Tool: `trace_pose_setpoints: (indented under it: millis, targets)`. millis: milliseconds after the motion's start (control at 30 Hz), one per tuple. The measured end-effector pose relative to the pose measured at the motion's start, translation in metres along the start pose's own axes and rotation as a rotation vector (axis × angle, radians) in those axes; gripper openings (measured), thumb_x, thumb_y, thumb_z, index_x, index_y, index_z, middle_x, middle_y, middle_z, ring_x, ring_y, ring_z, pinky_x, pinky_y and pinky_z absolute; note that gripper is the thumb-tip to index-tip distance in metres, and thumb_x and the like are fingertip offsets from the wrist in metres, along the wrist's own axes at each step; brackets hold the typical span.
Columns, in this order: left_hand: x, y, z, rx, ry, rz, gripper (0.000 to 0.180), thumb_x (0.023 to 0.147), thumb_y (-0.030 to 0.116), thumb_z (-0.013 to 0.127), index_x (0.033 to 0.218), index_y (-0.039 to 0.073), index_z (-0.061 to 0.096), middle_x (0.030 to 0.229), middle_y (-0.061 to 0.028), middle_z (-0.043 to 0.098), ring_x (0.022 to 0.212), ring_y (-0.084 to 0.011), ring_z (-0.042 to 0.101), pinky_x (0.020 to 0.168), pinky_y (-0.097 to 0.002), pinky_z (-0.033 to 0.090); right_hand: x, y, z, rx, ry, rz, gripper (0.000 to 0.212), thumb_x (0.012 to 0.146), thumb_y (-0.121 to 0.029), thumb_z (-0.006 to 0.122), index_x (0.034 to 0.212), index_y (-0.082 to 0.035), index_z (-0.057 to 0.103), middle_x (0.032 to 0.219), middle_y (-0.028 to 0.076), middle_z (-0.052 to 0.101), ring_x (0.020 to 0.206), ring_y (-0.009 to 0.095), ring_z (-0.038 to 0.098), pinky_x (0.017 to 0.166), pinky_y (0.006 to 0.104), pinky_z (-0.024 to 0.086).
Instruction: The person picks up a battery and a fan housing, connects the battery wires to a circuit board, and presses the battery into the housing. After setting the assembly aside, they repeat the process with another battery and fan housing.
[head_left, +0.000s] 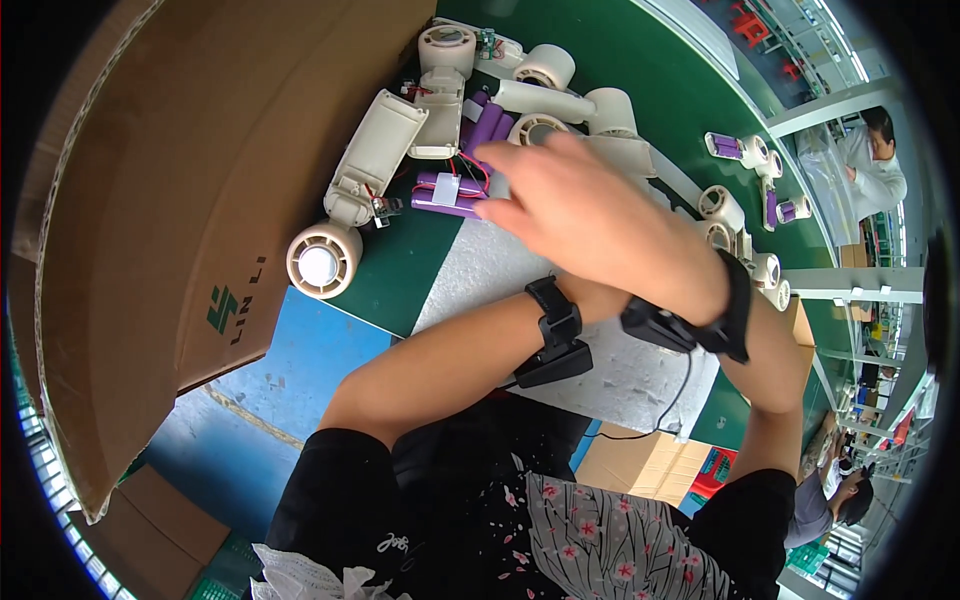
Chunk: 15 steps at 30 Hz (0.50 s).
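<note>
At the left there stands one large cardboard box point(210, 170). Beside it lie two open cream plastic housings point(378, 145), each having one round end. Next come purple battery packs point(487, 127) on the green table point(395, 290); the nearer pack point(428, 203) bears one white label point(446, 188). Just beside it, the right hand point(575, 205) has thumb and forefinger spread; whether they touch it, I cannot tell. The left hand point(597, 297) goes behind the right, so its grip I cannot tell.
</note>
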<state>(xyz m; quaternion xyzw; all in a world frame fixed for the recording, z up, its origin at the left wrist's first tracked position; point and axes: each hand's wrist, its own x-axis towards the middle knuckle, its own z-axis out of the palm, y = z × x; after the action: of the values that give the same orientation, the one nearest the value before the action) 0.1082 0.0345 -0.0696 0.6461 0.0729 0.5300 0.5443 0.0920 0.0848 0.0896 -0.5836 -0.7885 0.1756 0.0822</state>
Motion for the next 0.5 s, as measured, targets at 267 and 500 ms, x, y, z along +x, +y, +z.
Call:
trace_pose_setpoints:
  millis: [267, 500]
  targets:
    - [0.003, 0.007, -0.014, -0.097, 0.006, -0.134, 0.024, 0.084, 0.027, 0.068, 0.106, 0.017, 0.068, 0.103, -0.0082, 0.070, 0.099, -0.0291, 0.066, 0.086, -0.0392, 0.052, 0.036, 0.001, 0.025, -0.031, -0.102, 0.073, 0.027, 0.089, -0.018, 0.062, 0.101, 0.006, 0.059, 0.095, 0.024, 0.064, 0.099, 0.041, 0.056, 0.085, 0.0477, 0.046]
    - [0.013, 0.008, -0.021, -0.160, -0.079, -0.192, 0.023, 0.083, 0.026, 0.068, 0.104, 0.016, 0.068, 0.102, -0.0088, 0.070, 0.098, -0.0294, 0.066, 0.085, -0.0394, 0.052, 0.036, 0.007, 0.030, 0.006, -0.064, 0.107, 0.017, 0.088, -0.014, 0.062, 0.088, 0.003, 0.062, 0.091, 0.021, 0.065, 0.091, 0.040, 0.058, 0.079, 0.0493, 0.045]
